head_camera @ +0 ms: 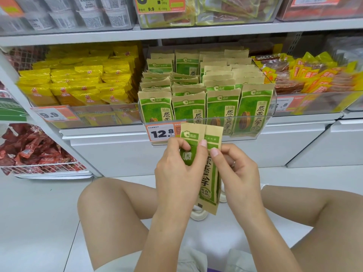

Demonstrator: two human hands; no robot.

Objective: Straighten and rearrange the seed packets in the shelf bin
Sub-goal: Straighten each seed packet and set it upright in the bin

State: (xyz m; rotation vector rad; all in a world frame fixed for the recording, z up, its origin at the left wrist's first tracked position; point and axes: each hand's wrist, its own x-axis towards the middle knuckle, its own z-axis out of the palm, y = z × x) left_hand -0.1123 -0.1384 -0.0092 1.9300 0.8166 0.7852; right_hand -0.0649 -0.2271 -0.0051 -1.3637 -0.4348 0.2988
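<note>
Two green-and-tan seed packets (210,173) stand upright, pressed together, in front of the shelf and below the bin. My left hand (176,169) grips them from the left, thumb on the front of the left packet (189,134). My right hand (235,169) pinches the right packet's edge between thumb and fingers. The clear plastic shelf bin (206,119) behind holds several rows of the same seed packets (222,107), mostly upright; those in the left rows lean and sit unevenly.
A price tag reading 12.8 (162,132) hangs on the bin's front. Yellow snack packs (82,83) fill the bin to the left, orange-yellow packs (314,75) the bin to the right. Red packs lie in a wire basket (39,165) at lower left. My bare knees frame the white floor.
</note>
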